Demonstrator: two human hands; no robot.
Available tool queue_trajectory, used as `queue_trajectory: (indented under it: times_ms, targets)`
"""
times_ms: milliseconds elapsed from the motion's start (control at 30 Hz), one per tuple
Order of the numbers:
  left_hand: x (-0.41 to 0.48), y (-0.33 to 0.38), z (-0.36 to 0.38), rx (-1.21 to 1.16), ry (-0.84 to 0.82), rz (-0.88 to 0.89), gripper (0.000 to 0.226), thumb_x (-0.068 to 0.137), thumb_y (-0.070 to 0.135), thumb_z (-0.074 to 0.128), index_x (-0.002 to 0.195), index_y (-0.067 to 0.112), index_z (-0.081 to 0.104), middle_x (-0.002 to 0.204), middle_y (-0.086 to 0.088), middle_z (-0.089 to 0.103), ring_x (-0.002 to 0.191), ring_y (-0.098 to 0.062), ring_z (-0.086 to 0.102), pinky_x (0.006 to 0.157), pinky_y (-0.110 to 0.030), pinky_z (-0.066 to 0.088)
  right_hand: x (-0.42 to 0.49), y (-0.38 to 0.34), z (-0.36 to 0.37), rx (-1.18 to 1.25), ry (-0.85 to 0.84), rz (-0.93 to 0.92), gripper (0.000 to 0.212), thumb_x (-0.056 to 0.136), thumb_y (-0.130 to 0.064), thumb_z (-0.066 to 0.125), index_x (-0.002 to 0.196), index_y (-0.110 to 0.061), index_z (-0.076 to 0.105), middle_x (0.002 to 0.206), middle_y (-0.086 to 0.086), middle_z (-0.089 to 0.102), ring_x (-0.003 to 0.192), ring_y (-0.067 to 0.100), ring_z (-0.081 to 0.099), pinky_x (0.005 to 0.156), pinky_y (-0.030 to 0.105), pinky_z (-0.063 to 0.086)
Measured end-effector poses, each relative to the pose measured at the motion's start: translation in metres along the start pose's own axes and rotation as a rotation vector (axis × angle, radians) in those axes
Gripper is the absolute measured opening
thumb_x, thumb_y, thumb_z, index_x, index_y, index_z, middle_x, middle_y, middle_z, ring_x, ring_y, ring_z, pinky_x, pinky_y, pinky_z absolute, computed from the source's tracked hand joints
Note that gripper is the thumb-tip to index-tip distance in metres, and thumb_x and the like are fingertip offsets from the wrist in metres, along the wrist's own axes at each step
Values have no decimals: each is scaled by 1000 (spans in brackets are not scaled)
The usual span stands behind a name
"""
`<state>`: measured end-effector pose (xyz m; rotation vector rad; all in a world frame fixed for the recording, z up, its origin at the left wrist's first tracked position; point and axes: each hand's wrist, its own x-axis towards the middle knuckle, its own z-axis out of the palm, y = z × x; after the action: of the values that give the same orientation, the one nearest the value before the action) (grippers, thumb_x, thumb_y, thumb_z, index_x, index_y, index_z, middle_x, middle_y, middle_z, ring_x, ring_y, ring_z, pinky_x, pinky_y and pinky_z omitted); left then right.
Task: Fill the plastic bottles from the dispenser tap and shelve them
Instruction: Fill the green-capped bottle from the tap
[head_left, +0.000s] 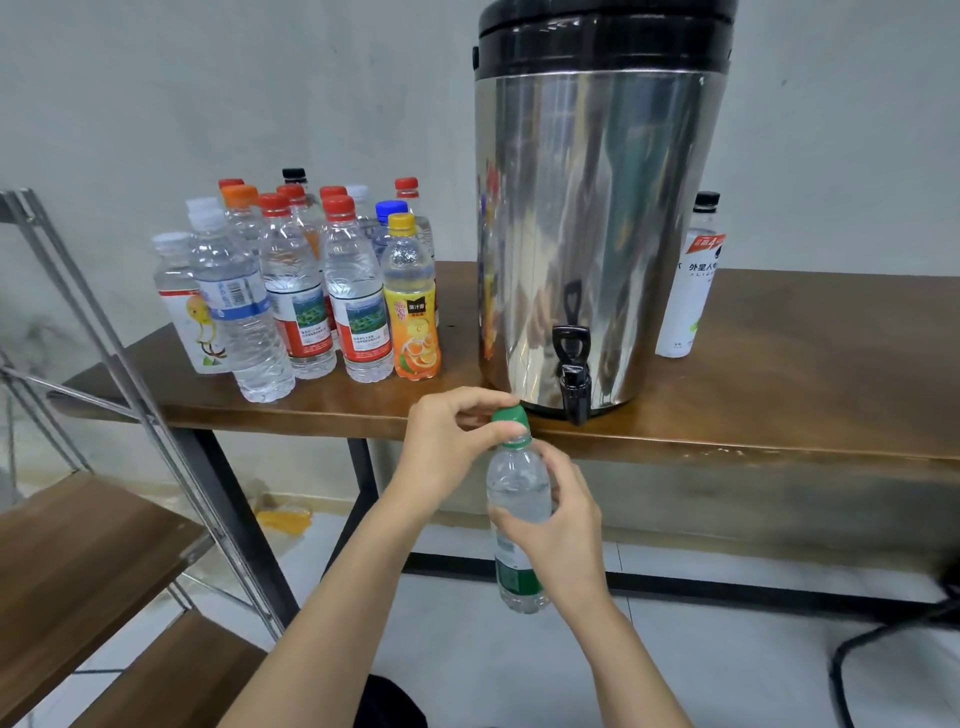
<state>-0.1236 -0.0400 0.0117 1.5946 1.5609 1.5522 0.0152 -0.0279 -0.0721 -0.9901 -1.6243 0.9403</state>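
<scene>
My right grip (563, 525) holds the clear plastic bottle (519, 483), my left grip (452, 441) pinches its green screw cap (506, 415), near the black tap (574, 387) at the brown wooden counter (779, 395) edge

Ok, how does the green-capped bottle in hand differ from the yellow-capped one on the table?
The green-capped bottle is held off the table, right hand round its body, left hand pinching its cap; the yellow-capped bottle stands untouched on the table. The green-capped bottle's label is green and white; the yellow-capped bottle's is orange with fruit. Both are upright, capped, clear plastic.
</scene>
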Motion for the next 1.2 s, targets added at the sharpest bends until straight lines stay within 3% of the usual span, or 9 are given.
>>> queue_trajectory:
  times_ms: [233, 433, 533, 600, 800, 1000, 1100, 1200]
  targets:
    - [-5, 4, -19, 72, -60, 82, 26, 72, 8, 83, 94, 22, 77, 97, 8, 73, 91, -2, 66, 83, -14, 50, -1, -13, 5, -6, -56, -27, 71, 67, -18, 87, 126, -39, 54, 120, -18, 59, 111, 2, 56, 96, 33, 51]
    - [-12, 10, -31, -129, -164, -44, 23, 94, 8, 62, 109, 20, 74, 109, 4, 75, 103, -7, 68, 88, -23, 53, 3, -24, 7, 16, -86, -46, 73, 65, -18, 89, 126, -38, 56, 121, -19, 62, 112, 2, 58, 96, 34, 52]
    - [-13, 14, -32, -174, -73, -44, 17, 93, 12, 63, 103, 16, 75, 112, 4, 72, 105, -6, 65, 85, -23, 54, 5, -31, 9, 27, -116, -60, 72, 65, -19, 89, 125, -41, 56, 120, -20, 62, 111, 1, 58, 94, 32, 52]
    - [-12, 15, -33, -169, -8, -37, 14, 87, 7, 70, 95, 17, 75, 103, 4, 72, 96, -6, 67, 80, -23, 54, 7, -35, 11, 27, -131, -76, 70, 65, -21, 90, 122, -44, 56, 120, -19, 62, 111, 1, 59, 94, 31, 52]
    - [-9, 23, -53, -204, -78, -22, 19, 100, 10, 51, 112, 8, 66, 110, -3, 73, 101, -7, 67, 83, -16, 50, 17, -48, 16, 55, -191, -97, 70, 66, -21, 89, 122, -45, 56, 119, -18, 64, 110, -2, 59, 89, 20, 49]
    - [-1, 22, -67, -129, 9, 13, 13, 87, 7, 70, 95, 17, 70, 104, -2, 74, 103, -13, 67, 90, -25, 53, 27, -57, 32, 70, -252, -108, 70, 64, -25, 88, 123, -45, 57, 120, -16, 64, 109, 5, 62, 94, 37, 53]
    - [2, 23, -75, -159, -3, 39, 16, 92, 17, 62, 108, 17, 63, 107, 4, 74, 106, -8, 66, 86, -21, 52, 35, -64, 42, 88, -271, -122, 71, 61, -28, 88, 123, -45, 58, 121, -16, 66, 111, 6, 63, 96, 39, 53]
    - [-3, 15, -85, -182, 151, 77, 38, 92, 32, 52, 127, 17, 55, 124, 4, 66, 117, -5, 60, 91, -17, 48, 49, -81, 51, 158, -283, -155, 72, 66, -13, 89, 128, -35, 60, 121, -16, 67, 113, 4, 63, 99, 38, 53]
